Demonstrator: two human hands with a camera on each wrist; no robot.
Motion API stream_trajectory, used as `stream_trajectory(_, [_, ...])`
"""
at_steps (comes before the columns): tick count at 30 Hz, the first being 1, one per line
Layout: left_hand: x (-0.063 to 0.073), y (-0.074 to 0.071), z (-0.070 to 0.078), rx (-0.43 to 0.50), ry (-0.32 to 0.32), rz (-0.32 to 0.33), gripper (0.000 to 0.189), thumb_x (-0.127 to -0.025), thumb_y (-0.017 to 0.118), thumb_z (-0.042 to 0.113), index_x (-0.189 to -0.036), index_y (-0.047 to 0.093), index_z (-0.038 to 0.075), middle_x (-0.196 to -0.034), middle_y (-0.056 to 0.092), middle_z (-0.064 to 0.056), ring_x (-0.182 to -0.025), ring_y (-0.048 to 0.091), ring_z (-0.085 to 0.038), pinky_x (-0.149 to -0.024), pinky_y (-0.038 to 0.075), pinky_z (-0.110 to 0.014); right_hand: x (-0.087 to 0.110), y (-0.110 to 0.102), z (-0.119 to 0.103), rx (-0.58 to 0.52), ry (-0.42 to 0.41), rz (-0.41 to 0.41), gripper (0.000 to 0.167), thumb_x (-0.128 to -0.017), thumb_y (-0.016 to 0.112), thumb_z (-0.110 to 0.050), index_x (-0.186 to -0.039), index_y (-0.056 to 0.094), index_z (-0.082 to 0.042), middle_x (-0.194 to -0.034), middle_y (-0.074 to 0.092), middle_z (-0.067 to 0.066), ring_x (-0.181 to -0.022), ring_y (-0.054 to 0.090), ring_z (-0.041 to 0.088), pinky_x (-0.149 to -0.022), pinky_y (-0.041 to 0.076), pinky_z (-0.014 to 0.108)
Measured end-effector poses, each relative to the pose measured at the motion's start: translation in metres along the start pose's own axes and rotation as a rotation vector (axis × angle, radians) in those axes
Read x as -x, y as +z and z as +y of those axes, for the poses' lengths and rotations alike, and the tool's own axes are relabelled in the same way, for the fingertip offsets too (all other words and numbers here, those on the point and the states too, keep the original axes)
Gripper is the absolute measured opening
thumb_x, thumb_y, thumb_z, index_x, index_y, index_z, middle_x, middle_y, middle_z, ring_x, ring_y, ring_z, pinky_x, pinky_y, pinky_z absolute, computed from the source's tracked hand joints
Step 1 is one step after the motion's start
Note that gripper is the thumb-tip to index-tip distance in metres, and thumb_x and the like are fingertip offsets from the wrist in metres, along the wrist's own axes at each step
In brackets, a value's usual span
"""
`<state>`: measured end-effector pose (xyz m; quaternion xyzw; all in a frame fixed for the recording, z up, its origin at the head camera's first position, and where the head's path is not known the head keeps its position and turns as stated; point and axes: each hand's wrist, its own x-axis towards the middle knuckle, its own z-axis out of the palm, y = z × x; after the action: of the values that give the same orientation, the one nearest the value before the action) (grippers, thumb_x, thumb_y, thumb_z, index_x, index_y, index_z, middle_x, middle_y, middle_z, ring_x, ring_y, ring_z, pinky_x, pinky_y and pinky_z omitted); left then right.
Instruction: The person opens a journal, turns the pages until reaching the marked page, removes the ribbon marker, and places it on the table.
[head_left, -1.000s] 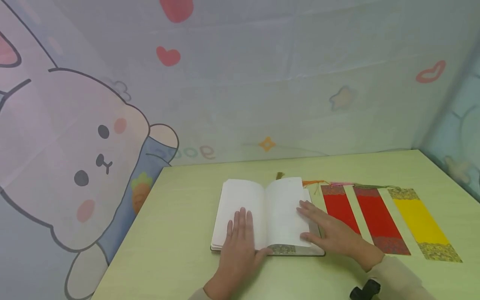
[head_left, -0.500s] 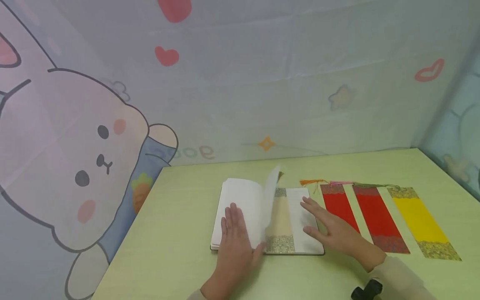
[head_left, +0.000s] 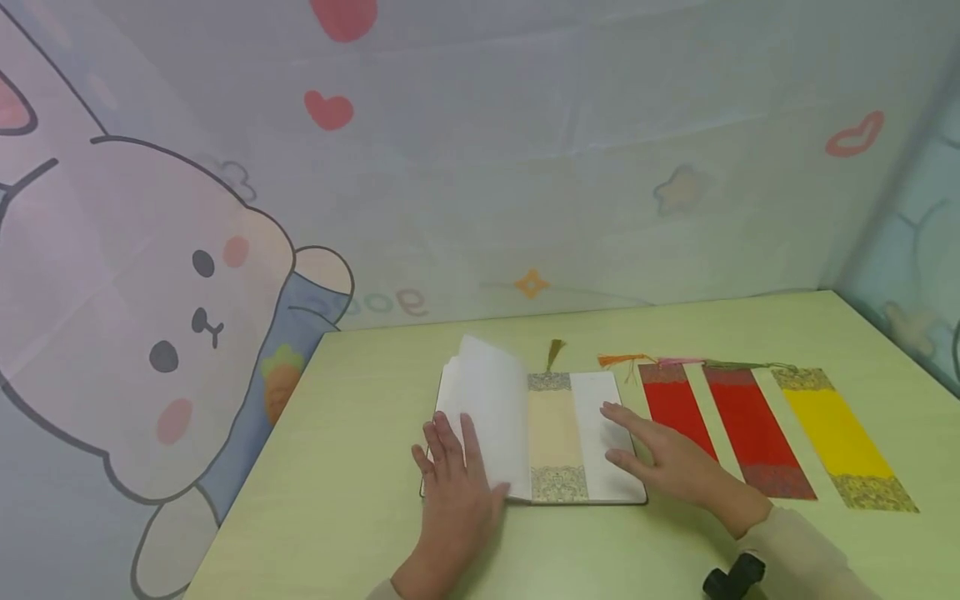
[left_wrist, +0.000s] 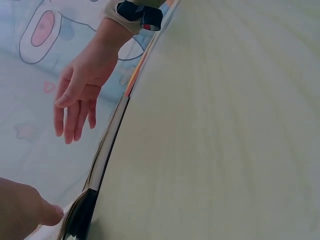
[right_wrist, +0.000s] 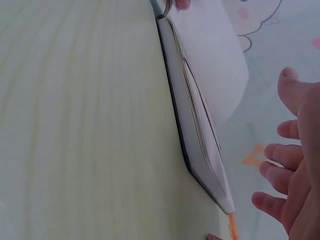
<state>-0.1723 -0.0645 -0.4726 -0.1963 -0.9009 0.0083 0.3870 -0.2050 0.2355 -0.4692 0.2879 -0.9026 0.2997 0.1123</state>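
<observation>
An open notebook (head_left: 604, 433) lies on the table, its white pages spread to both sides. On the right-hand page rests a beige bookmark (head_left: 555, 427) with patterned ends, close to the spine; its olive tassel (head_left: 555, 354) sticks out past the top edge. My left hand (head_left: 453, 492) lies with fingers spread over the lower left pages, where one page (head_left: 487, 383) stands slightly raised. Fingers extended, my right hand (head_left: 667, 458) hovers over the right page's outer edge. In the right wrist view that hand (right_wrist: 300, 155) is apart from the notebook (right_wrist: 192, 120).
Right of the notebook lie two red bookmarks (head_left: 678, 408) (head_left: 757, 433) and a yellow bookmark (head_left: 843, 437), with orange (head_left: 622, 360), pink and green tassels at their tops. A cloth backdrop (head_left: 480, 183) with a cartoon rabbit stands behind the pale green table (head_left: 360, 417).
The page over the bookmark has turned from right to left, baring the beige bookmark. My left hand has shifted a little left; the right hand stays near the right page's edge.
</observation>
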Motion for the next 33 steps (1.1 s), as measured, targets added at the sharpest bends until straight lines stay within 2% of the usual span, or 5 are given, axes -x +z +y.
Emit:
stream_trajectory(7, [0.000, -0.006, -0.003, 0.004, 0.014, -0.218, 0.086, -0.075, 0.071, 0.042, -0.140, 0.034, -0.002, -0.148, 0.011, -0.032, -0.135, 0.009, -0.048, -0.102, 0.022, -0.062, -0.002, 0.001, -0.003, -0.004, 0.082, -0.044, 0.054, -0.092, 0.053, -0.044, -0.134, 0.050, -0.010, -0.131, 0.054, 0.007, -0.116, 0.053, 0.027, -0.090, 0.045, 0.048])
stream_trajectory(12, [0.002, -0.007, -0.003, 0.099, 0.007, -0.403, 0.057, -0.089, 0.057, 0.034, -0.133, 0.046, 0.000, -0.142, 0.035, -0.024, -0.131, 0.029, -0.044, -0.103, 0.028, -0.056, -0.006, 0.001, -0.005, -0.041, 0.072, -0.052, 0.049, -0.092, 0.055, -0.041, -0.128, 0.056, -0.007, -0.124, 0.060, 0.003, -0.109, 0.058, 0.022, -0.089, 0.046, 0.046])
stream_trajectory(17, [0.003, -0.009, -0.001, 0.182, -0.064, -0.582, 0.049, -0.096, 0.046, 0.032, -0.134, 0.046, 0.001, -0.140, 0.041, -0.018, -0.130, 0.034, -0.039, -0.102, 0.029, -0.056, -0.014, 0.003, -0.006, -0.091, 0.082, -0.035, 0.044, -0.092, 0.058, -0.037, -0.123, 0.059, -0.007, -0.114, 0.065, 0.001, -0.098, 0.062, 0.016, -0.082, 0.050, 0.040])
stream_trajectory(25, [0.002, -0.010, 0.001, 0.232, -0.143, -0.695, 0.049, -0.098, 0.041, 0.034, -0.136, 0.044, 0.003, -0.141, 0.041, -0.017, -0.129, 0.036, -0.036, -0.097, 0.036, -0.056, -0.026, 0.010, -0.009, -0.080, 0.142, 0.008, 0.032, -0.087, 0.066, -0.022, -0.116, 0.064, -0.007, -0.102, 0.066, -0.003, -0.090, 0.060, 0.012, -0.075, 0.051, 0.031])
stream_trajectory(33, [0.006, -0.006, -0.002, 0.222, -0.119, -0.678, 0.053, -0.098, 0.041, 0.040, -0.133, 0.046, 0.001, -0.138, 0.044, -0.019, -0.126, 0.040, -0.037, -0.093, 0.039, -0.057, -0.042, 0.017, -0.016, -0.089, 0.253, 0.051, 0.028, -0.084, 0.069, -0.016, -0.109, 0.065, -0.005, -0.088, 0.063, -0.002, -0.078, 0.055, 0.014, -0.065, 0.049, 0.027])
